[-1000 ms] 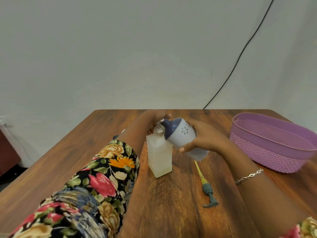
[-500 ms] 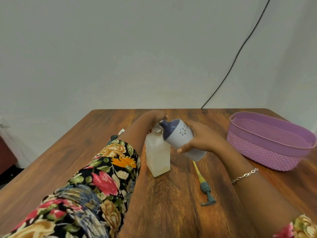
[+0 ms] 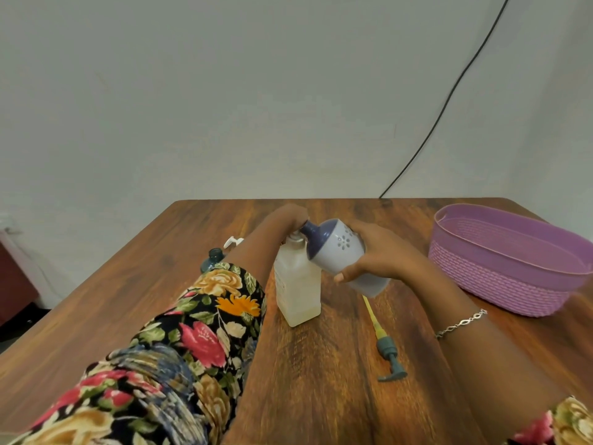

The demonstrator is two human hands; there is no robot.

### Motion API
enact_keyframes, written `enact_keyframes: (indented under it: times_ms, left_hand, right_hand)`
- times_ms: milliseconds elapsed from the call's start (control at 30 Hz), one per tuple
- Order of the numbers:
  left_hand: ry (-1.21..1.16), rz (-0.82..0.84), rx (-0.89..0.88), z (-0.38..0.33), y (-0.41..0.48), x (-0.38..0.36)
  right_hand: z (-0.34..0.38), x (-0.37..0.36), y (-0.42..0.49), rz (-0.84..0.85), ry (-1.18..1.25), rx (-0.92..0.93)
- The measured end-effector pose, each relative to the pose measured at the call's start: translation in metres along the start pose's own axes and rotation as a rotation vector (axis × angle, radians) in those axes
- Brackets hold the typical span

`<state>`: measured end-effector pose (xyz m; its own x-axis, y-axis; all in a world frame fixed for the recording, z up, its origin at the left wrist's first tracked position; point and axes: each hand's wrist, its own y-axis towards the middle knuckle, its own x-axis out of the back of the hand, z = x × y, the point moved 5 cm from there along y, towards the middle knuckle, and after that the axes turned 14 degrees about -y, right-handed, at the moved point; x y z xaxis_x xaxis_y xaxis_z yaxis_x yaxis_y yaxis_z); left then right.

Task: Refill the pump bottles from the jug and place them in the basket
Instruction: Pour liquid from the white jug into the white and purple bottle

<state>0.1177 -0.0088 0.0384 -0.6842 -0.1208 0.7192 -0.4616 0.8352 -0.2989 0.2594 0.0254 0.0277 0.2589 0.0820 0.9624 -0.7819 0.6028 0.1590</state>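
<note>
On the wooden table (image 3: 321, 396), whose far edge meets a plain wall (image 3: 224, 107) and whose left edge runs diagonally toward the viewer, the purple basket (image 3: 500, 284) sits at the far right, close to that corner and edge, well apart from the hands. A floral sleeve (image 3: 199, 332) covers the left forearm, which crosses the near left of the table; wood lies open between the two forearms in the near centre, and along the left edge. The jug (image 3: 340, 252), grey with a dark blue top, is tipped almost level in mid-table, its spout at the mouth of the clear square bottle (image 3: 296, 290). The right hand (image 3: 382, 255) grips the jug's body, fingers wrapped over it and thumb underneath. The bottle stands upright just left of the jug and holds a little pale liquid at the bottom. The left hand (image 3: 288, 216) curls round its neck, fingertips hidden behind the spout. A pump head (image 3: 386, 348) with a yellow tube lies flat on the wood just beside the right forearm, near the bottle. A dark bottle (image 3: 213, 256) and a white pump piece (image 3: 233, 241) show behind the left arm, partly hidden. A bracelet (image 3: 462, 323) circles the right wrist. A black cable (image 3: 449, 101) runs down the wall to the table's far edge.
</note>
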Motion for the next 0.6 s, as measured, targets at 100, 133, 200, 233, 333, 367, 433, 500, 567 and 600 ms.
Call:
enact_keyframes:
  times_ms: [100, 133, 200, 233, 333, 367, 433, 500, 567, 600]
  left_hand:
    - [-0.186, -0.006, 0.021, 0.002, -0.001, 0.003]
    - [-0.244, -0.006, 0.043, 0.004, -0.001, 0.004]
    - [-0.324, 0.005, 0.083, 0.005, -0.001, 0.006]
    - [-0.326, 0.025, 0.073, 0.003, -0.003, 0.005]
    - [-0.182, 0.039, 0.009, -0.004, -0.004, 0.001]
    - [-0.143, 0.02, 0.004, -0.004, -0.002, 0.0]
    - [-0.066, -0.015, 0.011, -0.001, -0.003, -0.001]
    - [-0.036, -0.029, 0.028, 0.001, -0.004, -0.002]
    - [-0.093, -0.041, 0.041, 0.001, 0.0, -0.002]
    - [-0.138, -0.048, 0.045, 0.001, 0.003, -0.002]
  right_hand:
    - [0.001, 0.004, -0.001, -0.007, 0.018, 0.008]
    - [0.002, 0.006, -0.002, -0.013, 0.016, 0.013]
    - [0.002, 0.01, -0.002, -0.026, 0.011, 0.02]
    - [0.002, 0.01, -0.003, -0.03, 0.009, 0.025]
    - [0.002, 0.009, -0.002, -0.023, -0.01, 0.025]
    - [0.001, 0.007, -0.002, -0.013, -0.016, 0.016]
    - [0.0, 0.003, -0.002, 0.009, -0.02, -0.002]
    - [0.0, 0.0, -0.002, 0.017, -0.017, -0.01]
    - [0.001, -0.001, -0.002, 0.014, -0.01, -0.008]
    - [0.001, -0.001, -0.003, 0.014, -0.002, -0.008]
